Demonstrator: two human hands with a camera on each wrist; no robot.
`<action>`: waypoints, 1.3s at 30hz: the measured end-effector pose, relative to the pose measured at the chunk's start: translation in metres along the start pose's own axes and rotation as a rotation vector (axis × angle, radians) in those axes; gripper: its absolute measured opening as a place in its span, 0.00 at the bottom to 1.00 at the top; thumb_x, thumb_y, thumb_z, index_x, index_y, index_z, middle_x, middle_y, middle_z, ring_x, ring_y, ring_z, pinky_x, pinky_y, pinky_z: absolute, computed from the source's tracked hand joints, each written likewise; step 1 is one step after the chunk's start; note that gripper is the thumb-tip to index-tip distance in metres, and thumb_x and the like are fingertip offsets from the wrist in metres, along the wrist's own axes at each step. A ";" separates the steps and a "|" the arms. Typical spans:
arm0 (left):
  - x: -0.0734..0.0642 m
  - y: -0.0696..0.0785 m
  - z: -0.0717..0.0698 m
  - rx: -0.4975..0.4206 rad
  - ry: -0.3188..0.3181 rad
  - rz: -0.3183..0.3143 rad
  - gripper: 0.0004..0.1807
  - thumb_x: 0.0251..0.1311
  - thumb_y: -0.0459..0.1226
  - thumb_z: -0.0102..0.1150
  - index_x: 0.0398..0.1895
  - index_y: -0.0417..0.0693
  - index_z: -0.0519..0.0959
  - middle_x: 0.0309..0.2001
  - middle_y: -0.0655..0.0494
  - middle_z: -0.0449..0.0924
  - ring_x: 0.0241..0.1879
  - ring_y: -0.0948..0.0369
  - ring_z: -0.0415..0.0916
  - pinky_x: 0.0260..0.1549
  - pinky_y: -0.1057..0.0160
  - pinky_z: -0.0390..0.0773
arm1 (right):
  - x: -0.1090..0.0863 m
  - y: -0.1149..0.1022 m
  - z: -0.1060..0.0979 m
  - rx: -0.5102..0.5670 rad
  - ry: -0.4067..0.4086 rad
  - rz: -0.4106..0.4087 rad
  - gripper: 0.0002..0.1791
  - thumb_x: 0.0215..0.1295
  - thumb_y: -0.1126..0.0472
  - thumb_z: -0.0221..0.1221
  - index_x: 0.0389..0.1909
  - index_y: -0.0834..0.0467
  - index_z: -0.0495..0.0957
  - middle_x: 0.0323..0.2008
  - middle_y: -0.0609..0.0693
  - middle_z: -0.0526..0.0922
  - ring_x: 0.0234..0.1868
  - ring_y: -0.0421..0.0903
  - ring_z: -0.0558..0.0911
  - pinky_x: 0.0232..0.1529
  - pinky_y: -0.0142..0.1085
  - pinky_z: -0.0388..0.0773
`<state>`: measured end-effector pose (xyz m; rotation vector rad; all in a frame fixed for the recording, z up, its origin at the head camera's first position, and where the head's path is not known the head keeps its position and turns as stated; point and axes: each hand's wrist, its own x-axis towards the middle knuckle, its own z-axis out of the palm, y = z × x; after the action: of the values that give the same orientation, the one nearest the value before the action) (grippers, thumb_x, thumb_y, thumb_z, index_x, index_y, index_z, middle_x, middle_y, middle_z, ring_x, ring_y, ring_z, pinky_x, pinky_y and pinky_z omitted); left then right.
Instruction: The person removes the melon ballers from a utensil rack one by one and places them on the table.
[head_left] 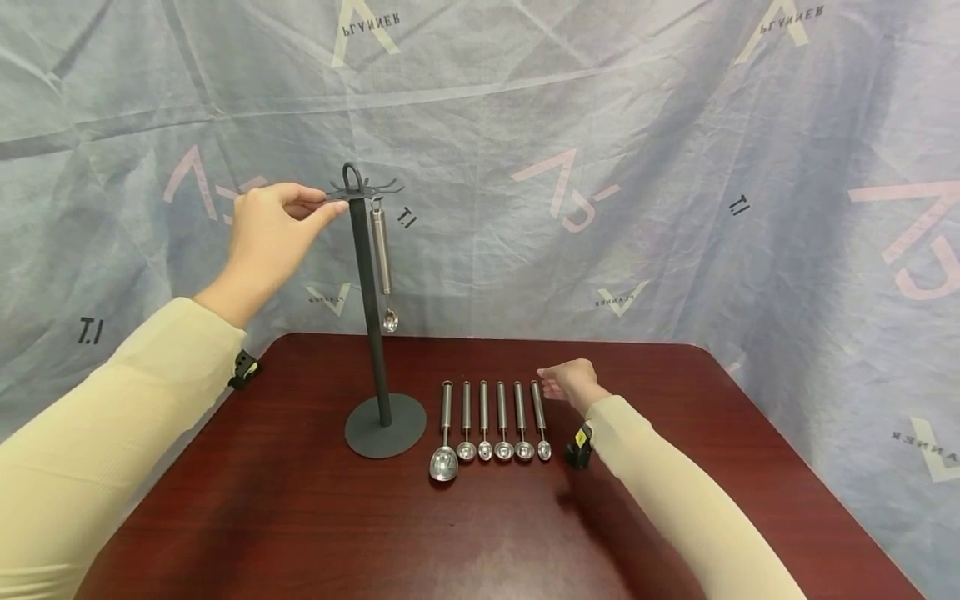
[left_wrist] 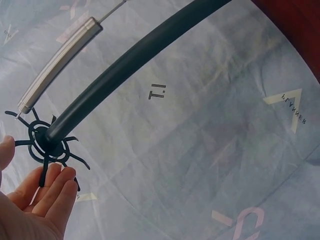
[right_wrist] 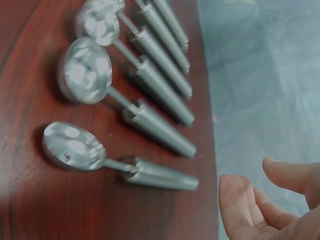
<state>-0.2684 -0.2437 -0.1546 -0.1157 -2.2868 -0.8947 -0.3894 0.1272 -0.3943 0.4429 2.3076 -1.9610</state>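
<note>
My left hand (head_left: 270, 235) reaches up to the top of a dark metal hook stand (head_left: 371, 308), its thumb and fingers on the ring of hooks (left_wrist: 48, 145). From another hook hangs a steel scoop (head_left: 382, 250) with a small bowl, its handle (left_wrist: 59, 65) upward. Over the right part of the table, my right hand (head_left: 572, 385) is beside the handle end of the rightmost small oval scoop (head_left: 539, 421). That hand holds nothing; in the right wrist view its thumb and fingers (right_wrist: 235, 200) stand apart, off the handle.
Several steel scoops lie in a row, handles away from me, including a round-bowled scoop (head_left: 523, 450) and a larger spoon (head_left: 444, 462) at the left. The stand's round base (head_left: 401, 429) rests left of them on the dark red table (head_left: 480, 542). Behind hangs a grey cloth (head_left: 480, 275).
</note>
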 end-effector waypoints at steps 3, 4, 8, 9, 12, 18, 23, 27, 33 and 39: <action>-0.001 0.001 0.001 -0.007 0.011 0.006 0.31 0.59 0.59 0.60 0.55 0.46 0.81 0.48 0.42 0.84 0.57 0.50 0.74 0.58 0.53 0.67 | -0.003 -0.007 0.002 0.010 -0.016 -0.018 0.21 0.60 0.67 0.65 0.52 0.72 0.76 0.38 0.63 0.86 0.20 0.41 0.83 0.45 0.43 0.83; -0.002 0.002 0.001 -0.006 0.016 0.011 0.30 0.59 0.58 0.60 0.55 0.46 0.81 0.47 0.42 0.84 0.54 0.51 0.76 0.55 0.55 0.69 | -0.005 -0.010 0.003 0.011 -0.021 -0.024 0.21 0.60 0.67 0.65 0.52 0.72 0.76 0.35 0.61 0.86 0.20 0.41 0.83 0.46 0.43 0.83; -0.003 0.003 0.002 0.000 0.033 0.023 0.29 0.60 0.58 0.59 0.54 0.47 0.82 0.46 0.43 0.85 0.47 0.52 0.80 0.44 0.60 0.72 | -0.011 -0.023 0.008 0.021 -0.047 -0.049 0.20 0.61 0.66 0.64 0.52 0.72 0.76 0.35 0.60 0.85 0.22 0.41 0.83 0.50 0.46 0.81; -0.003 0.003 0.002 -0.001 0.037 0.023 0.28 0.60 0.58 0.59 0.54 0.47 0.82 0.46 0.43 0.85 0.47 0.52 0.80 0.43 0.60 0.72 | -0.012 -0.026 0.011 0.026 -0.057 -0.057 0.20 0.62 0.66 0.63 0.52 0.72 0.77 0.36 0.61 0.85 0.22 0.41 0.83 0.49 0.45 0.81; -0.002 0.003 0.003 0.000 0.046 0.029 0.28 0.60 0.58 0.60 0.53 0.48 0.83 0.46 0.43 0.85 0.47 0.52 0.80 0.44 0.59 0.72 | -0.014 -0.036 0.019 0.053 -0.091 -0.084 0.19 0.63 0.67 0.62 0.54 0.71 0.77 0.44 0.63 0.84 0.23 0.41 0.83 0.48 0.42 0.82; 0.001 0.004 0.005 0.005 0.058 0.023 0.28 0.59 0.58 0.60 0.53 0.48 0.83 0.46 0.44 0.86 0.46 0.52 0.80 0.42 0.62 0.72 | -0.024 -0.060 0.037 0.111 -0.209 -0.148 0.19 0.66 0.67 0.59 0.58 0.67 0.75 0.56 0.64 0.78 0.43 0.50 0.86 0.53 0.40 0.80; 0.000 0.005 0.004 0.000 0.065 0.021 0.29 0.58 0.58 0.61 0.52 0.46 0.83 0.44 0.43 0.86 0.47 0.51 0.79 0.61 0.58 0.65 | -0.035 -0.079 0.050 0.117 -0.269 -0.184 0.20 0.66 0.66 0.60 0.58 0.65 0.75 0.57 0.62 0.78 0.56 0.57 0.80 0.56 0.41 0.78; 0.000 0.006 0.003 0.004 0.067 0.025 0.29 0.58 0.58 0.62 0.51 0.45 0.84 0.43 0.43 0.86 0.46 0.50 0.79 0.72 0.64 0.46 | -0.044 -0.094 0.061 0.115 -0.293 -0.215 0.19 0.65 0.65 0.62 0.57 0.63 0.77 0.55 0.59 0.80 0.55 0.55 0.81 0.55 0.40 0.79; 0.001 0.007 0.005 0.007 0.082 0.021 0.28 0.57 0.57 0.63 0.49 0.45 0.84 0.41 0.43 0.86 0.40 0.56 0.79 0.71 0.64 0.49 | -0.061 -0.115 0.077 0.157 -0.357 -0.289 0.19 0.65 0.64 0.62 0.56 0.63 0.77 0.56 0.59 0.80 0.53 0.54 0.82 0.57 0.41 0.78; 0.001 0.008 0.007 0.016 0.116 0.019 0.26 0.57 0.56 0.64 0.48 0.46 0.85 0.41 0.45 0.87 0.39 0.59 0.78 0.41 0.67 0.70 | -0.075 -0.131 0.091 0.237 -0.424 -0.317 0.19 0.65 0.65 0.62 0.57 0.63 0.77 0.57 0.61 0.79 0.53 0.53 0.82 0.57 0.42 0.78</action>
<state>-0.2707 -0.2335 -0.1536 -0.0765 -2.1813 -0.8509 -0.3646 0.0081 -0.2669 -0.3239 1.9794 -2.2082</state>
